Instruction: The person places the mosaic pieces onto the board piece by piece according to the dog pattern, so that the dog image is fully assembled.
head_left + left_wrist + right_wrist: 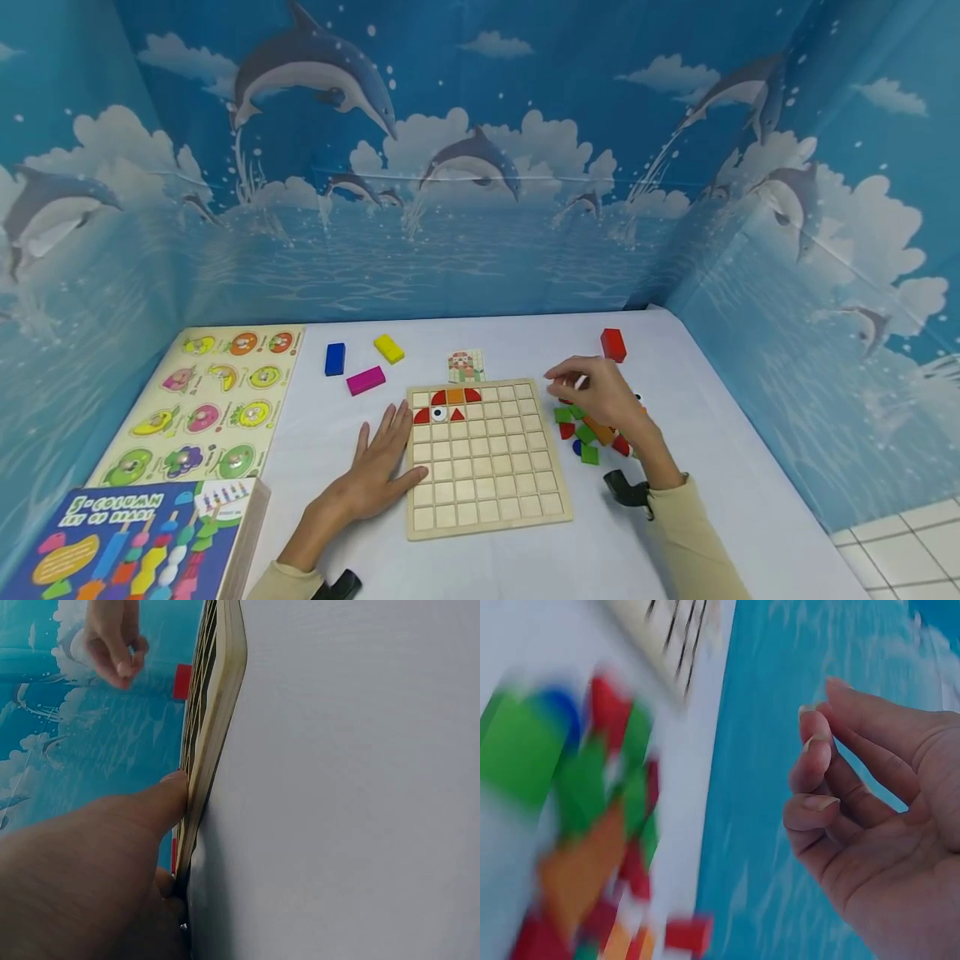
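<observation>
Head view: white table (480, 575), dolphin-print walls (465, 167)

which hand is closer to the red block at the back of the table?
Right. The right hand hovers just in front of the red block, above the loose pieces. The left hand rests flat against the grid board's left edge, much farther away.

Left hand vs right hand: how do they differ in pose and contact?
The left hand lies flat, fingers straight, against the grid board's left edge; the right hand is raised above the loose colored pieces, fingers curled, pinching something too small to identify. Both wear beige sleeves.
</observation>
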{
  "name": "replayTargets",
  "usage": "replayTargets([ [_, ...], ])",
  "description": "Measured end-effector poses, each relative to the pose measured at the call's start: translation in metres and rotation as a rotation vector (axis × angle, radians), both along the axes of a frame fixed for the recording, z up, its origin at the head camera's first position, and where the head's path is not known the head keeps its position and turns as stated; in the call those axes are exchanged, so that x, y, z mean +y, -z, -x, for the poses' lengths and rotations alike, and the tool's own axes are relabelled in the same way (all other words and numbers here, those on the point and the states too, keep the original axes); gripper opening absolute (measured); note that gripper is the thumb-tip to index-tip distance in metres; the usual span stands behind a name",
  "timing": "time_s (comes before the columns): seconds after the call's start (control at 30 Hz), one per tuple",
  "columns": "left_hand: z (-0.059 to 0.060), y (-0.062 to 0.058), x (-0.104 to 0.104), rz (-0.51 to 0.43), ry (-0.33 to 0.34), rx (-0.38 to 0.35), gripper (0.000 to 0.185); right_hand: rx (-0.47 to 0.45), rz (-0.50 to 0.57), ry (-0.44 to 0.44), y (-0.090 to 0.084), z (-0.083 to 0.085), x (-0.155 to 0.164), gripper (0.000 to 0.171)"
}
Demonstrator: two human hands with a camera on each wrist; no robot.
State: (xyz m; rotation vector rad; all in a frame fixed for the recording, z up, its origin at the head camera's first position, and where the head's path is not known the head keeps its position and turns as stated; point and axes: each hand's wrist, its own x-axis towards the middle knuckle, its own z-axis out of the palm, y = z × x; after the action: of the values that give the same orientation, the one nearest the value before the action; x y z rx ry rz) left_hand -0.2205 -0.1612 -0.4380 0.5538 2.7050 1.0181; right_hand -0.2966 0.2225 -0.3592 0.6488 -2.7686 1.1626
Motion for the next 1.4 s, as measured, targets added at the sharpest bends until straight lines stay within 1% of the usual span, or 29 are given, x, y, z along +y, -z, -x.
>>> replayTargets([
  [0.13,-0.002,-0.001,0.0,-0.05,0.009,0.01,0.097,-0.037,-0.045,0.138,0.002,-0.004,0.04,0.021],
  [0.27,-0.003,0.002,-0.001,-0.032,-0.008,0.014,0.097,-0.07,-0.075,0.256,0.006,0.0,0.071,0.025],
  [0.4,-0.001,0.007,-0.002,0.003,-0.027,0.009,0.098,-0.121,-0.101,0.327,0.014,0.005,0.093,0.029],
  [0.43,0.0,0.008,-0.003,0.019,-0.03,0.004,0.099,-0.143,-0.108,0.343,0.017,0.006,0.097,0.031],
  [0.6,0.0,0.011,-0.004,0.028,-0.036,0.005,0.099,-0.252,-0.121,0.412,0.027,0.009,0.108,0.034],
  [0.77,0.0,0.01,-0.004,0.026,-0.03,0.003,0.099,-0.305,-0.129,0.424,0.033,0.01,0.114,0.031],
  [0.8,-0.001,0.01,-0.004,0.011,-0.026,0.003,0.098,-0.316,-0.13,0.431,0.034,0.009,0.115,0.03],
  [0.93,-0.003,0.004,-0.003,-0.004,-0.018,-0.003,0.098,-0.343,-0.125,0.454,0.036,0.008,0.116,0.026],
  [1.03,-0.004,-0.001,-0.002,-0.011,-0.012,0.005,0.097,-0.337,-0.129,0.448,0.037,0.008,0.117,0.023],
  [1.17,-0.003,-0.002,-0.001,-0.039,-0.003,0.01,0.095,-0.317,-0.138,0.433,0.038,0.009,0.117,0.017],
  [1.3,0.0,0.002,0.0,-0.002,-0.012,-0.002,0.096,-0.298,-0.148,0.423,0.037,0.01,0.117,0.016],
  [1.4,0.002,0.007,-0.001,0.029,-0.019,0.0,0.097,-0.273,-0.148,0.403,0.035,0.011,0.116,0.016],
])
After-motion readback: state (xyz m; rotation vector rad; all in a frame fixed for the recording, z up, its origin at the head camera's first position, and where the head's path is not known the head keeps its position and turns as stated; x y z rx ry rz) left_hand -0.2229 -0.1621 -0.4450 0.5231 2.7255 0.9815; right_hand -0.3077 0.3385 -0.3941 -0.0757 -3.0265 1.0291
